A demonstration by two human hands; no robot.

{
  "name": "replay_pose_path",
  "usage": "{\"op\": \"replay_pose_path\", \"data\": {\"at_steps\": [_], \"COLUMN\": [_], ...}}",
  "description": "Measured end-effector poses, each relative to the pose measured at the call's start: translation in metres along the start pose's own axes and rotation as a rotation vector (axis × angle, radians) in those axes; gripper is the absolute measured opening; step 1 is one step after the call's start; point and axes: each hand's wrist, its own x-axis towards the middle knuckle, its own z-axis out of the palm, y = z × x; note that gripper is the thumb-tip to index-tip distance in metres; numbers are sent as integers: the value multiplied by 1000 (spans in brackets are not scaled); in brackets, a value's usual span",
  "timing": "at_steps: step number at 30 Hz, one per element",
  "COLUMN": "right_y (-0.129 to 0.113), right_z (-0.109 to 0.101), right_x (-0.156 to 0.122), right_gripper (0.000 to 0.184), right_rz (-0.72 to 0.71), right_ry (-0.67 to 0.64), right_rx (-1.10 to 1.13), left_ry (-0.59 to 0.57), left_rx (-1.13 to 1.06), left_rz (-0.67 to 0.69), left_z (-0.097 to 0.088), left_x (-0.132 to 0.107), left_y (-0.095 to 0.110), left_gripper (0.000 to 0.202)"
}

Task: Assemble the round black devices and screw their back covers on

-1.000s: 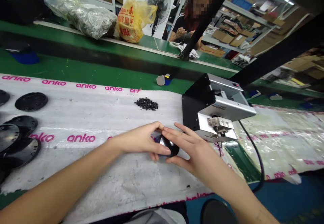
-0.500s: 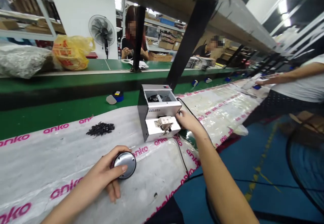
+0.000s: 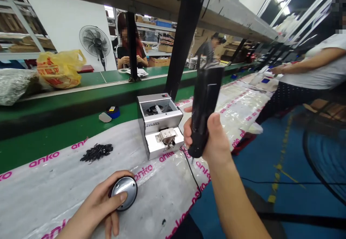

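Observation:
My left hand [image 3: 101, 204] rests low on the white foam sheet [image 3: 48, 192], fingers wrapped round a round part with a shiny silver face [image 3: 124, 192]. My right hand [image 3: 213, 141] is raised above the bench edge, gripping a black electric screwdriver [image 3: 202, 102] upright, its tip pointing down. Just left of that hand stands a silver screw feeder box [image 3: 159, 123] with a black side. A small heap of black screws [image 3: 96, 152] lies on the sheet behind my left hand.
A green conveyor [image 3: 54, 123] runs behind the sheet, with a small blue object [image 3: 113, 112] on it. A yellow bag [image 3: 58, 68] and a fan [image 3: 94, 43] sit further back. Two people sit across; another person [image 3: 313, 73] works to the right. A black post [image 3: 181, 41] rises behind the feeder.
My right hand left the feeder's side and came up holding the black screwdriver. A second ago both hands were on the round part; my left hand keeps it.

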Motion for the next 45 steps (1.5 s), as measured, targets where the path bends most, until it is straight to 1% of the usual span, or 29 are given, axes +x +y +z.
{"op": "replay_pose_path", "data": {"at_steps": [3,4,6,9,11,14,16,17,19,21,23,24,26,28,31,33,35,37,39,41,43,45], "right_y": [3,7,16,26,29,26,18,13,4,0,4,8,17,27,35,35,27,14,-1,-12,-12,0], "right_z": [33,40,47,47,45,48,57,62,71,76,74,72,64,57,48,45,50,63,85,111,136,154], "right_x": [3,7,16,28,29,17,5,0,-5,-2,7,13,24,32,36,33,25,15,2,-9,-18,-24], "right_gripper": [56,58,60,59,57,57,61,63,65,58,51,48,46,50,52,51,53,58,61,59,57,55], "right_rz": [-218,-274,-323,-301,-258,-132,-66,-67,-135,-254,-368,-399,-427,-425,-390,-307,-189,-100,-100,-131,-143,-130], "right_ry": [146,181,211,208,187,86,0,-29,-38,38,145,181,200,180,155,111,27,-59,-103,-119,-147,-191], "right_rx": [-44,-71,-109,-94,-46,26,62,73,71,29,-31,-56,-72,-48,-17,-30,-6,73,166,198,241,318], "left_ry": [9,13,14,6,7,-1,-43,-70,-109,-112,-104,-103,-107,-111,-123,-135,-143,-145,-143,-140,-131,-121], "left_rx": [-30,-38,-43,-33,-21,-9,-4,-2,-5,-11,-11,-11,-8,-11,-22,-28,-29,-32,-41,-52,-58,-63], "left_rz": [-11,-14,-22,-14,1,0,-2,5,35,59,53,44,36,43,50,52,62,78,98,125,165,194], "left_z": [1,1,2,2,1,0,-1,-2,-3,-4,-5,-5,-5,-5,-6,-6,-5,-4,-4,-3,-3,-3], "left_x": [0,0,-1,-1,-1,-1,-1,-1,0,1,1,2,1,1,1,1,1,1,1,1,1,0], "left_y": [2,3,3,3,3,4,5,5,4,3,2,2,1,1,2,2,2,0,-1,-3,-4,-6], "left_gripper": [69,69,70,69,67,63,61,59,56,53,53,54,55,56,54,52,50,47,45,43,43,42]}}
